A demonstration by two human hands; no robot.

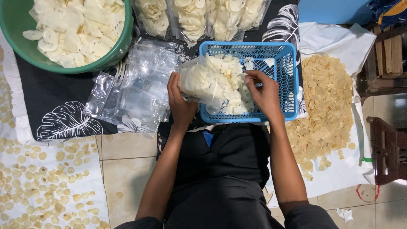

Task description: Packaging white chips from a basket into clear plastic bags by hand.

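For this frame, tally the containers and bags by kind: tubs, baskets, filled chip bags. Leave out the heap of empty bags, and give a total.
Green tub of white chips: 1
Blue mesh basket: 1
Filled clear bags: 4, namely three in a row at the top and one held over the basket by the left hand and right hand
Total: 6

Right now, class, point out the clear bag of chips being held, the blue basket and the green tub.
clear bag of chips (pixel 212 82), head view, middle of the filled bag.
blue basket (pixel 292 80), head view, its right wall.
green tub (pixel 123 46), head view, its right rim.
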